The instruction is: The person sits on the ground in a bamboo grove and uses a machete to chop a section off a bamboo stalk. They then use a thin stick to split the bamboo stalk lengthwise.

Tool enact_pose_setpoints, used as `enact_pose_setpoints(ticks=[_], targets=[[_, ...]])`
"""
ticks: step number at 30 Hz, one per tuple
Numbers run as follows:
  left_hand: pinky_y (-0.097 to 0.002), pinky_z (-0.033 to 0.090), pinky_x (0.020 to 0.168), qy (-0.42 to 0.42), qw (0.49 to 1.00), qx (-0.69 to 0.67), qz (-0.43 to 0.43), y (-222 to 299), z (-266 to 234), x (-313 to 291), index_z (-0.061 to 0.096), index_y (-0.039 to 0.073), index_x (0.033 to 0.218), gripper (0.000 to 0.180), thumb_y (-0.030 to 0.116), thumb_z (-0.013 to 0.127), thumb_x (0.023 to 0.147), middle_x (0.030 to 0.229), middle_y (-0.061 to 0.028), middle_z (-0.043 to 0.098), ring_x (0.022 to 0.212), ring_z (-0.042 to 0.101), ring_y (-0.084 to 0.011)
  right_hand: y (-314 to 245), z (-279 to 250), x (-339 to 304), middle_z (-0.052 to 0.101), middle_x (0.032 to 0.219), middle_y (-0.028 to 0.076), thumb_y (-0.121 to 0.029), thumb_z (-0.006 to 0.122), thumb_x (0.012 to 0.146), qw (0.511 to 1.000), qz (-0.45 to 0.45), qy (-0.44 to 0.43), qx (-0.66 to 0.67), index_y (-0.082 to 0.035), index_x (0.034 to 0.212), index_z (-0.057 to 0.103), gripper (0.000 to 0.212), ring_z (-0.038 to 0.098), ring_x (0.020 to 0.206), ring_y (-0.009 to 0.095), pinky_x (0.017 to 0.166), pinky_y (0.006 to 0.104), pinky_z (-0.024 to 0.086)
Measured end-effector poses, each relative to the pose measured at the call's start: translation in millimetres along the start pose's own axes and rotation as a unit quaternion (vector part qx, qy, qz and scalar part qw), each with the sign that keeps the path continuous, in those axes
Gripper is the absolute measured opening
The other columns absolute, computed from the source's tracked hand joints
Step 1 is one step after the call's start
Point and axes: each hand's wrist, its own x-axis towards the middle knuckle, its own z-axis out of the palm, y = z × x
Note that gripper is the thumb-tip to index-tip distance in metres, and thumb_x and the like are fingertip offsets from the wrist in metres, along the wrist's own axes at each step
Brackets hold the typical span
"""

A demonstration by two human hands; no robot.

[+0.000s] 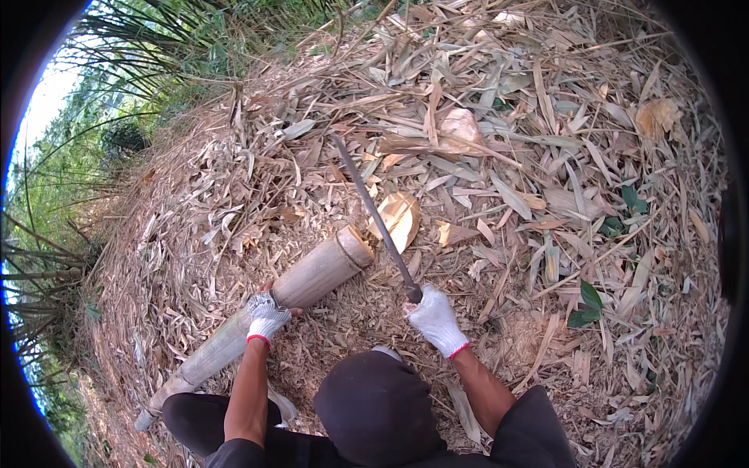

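White knit gloves [438, 321] with red cuffs cover both hands. The left hand [269, 316] curves over a thick, pale bamboo pole [324, 269], its bare fingertips showing at either side of the stem; the fingers wrap the pole rather than pinch it, though how hard they press cannot be told. The right hand [431, 313] has its fingers curled around the end of a long, narrow, dark blade [361, 187], hiding most of the handle. The pole slants from the lower left up toward the centre, its cut end just short of the blade, and the two seem apart. To work well here, it would help to hold the pole firmly so it cannot roll, with the left hand well back from the cut end and the blade angled away from that wrist and the legs. A firm right grip would matter too, since a long blade may twist. Just beyond the blade lies a yellowish chunk of wood [404, 222]; farther off sits another pale lump [460, 127]. Dry leaves [511, 195] blanket the ground, a green sprig [589, 300] stands at right, and green plants [175, 51] fill the upper left.
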Motion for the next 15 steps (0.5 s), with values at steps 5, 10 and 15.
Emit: enact_pose_setpoints(ticks=[5, 10, 15], targets=[[-0.0418, 0.033, 0.108, -0.044, 0.998, -0.044, 0.0, 1.2, -17.0, 1.6, 0.04, 0.001, 0.138, 0.11, 0.052, 0.085, 0.051, 0.136, -0.0247, 0.046, 0.128, 0.042, -0.0372, 13.2, 11.5, -20.5, 0.064, 0.081, 0.028, -0.025, 0.063, 0.079, 0.982, 0.121, -0.074, -0.122, 0.002, 0.092, 0.061, 0.031, 0.064, 0.081, 0.042, 0.069, 0.0446, 0.05], [-0.0399, 0.038, 0.104, -0.064, 0.993, -0.095, 0.005, -11.2, -23.7, 15.4, 0.047, 0.003, 0.135, 0.097, 0.063, 0.072, 0.063, 0.128, -0.0224, 0.055, 0.121, 0.051, -0.0362, 38.5, 14.1, -41.2, 0.065, 0.088, 0.029, -0.027, 0.06, 0.079, 0.95, 0.139, -0.07, -0.269, 0.001, 0.093, 0.064, 0.032, 0.064, 0.086, 0.042, 0.075, 0.048, 0.05], [-0.0424, 0.04, 0.101, -0.076, 0.995, -0.065, 0.005, -23.0, -24.5, 31.8, 0.052, 0.002, 0.13, 0.091, 0.074, 0.051, 0.073, 0.126, -0.024, 0.056, 0.119, 0.052, -0.0378, 32.7, -21.9, -56.7, 0.065, 0.081, 0.026, -0.027, 0.062, 0.079, 0.919, 0.145, 0.096, -0.354, 0.0, 0.085, 0.064, 0.029, 0.065, 0.082, 0.04, 0.072, 0.0476, 0.051]])
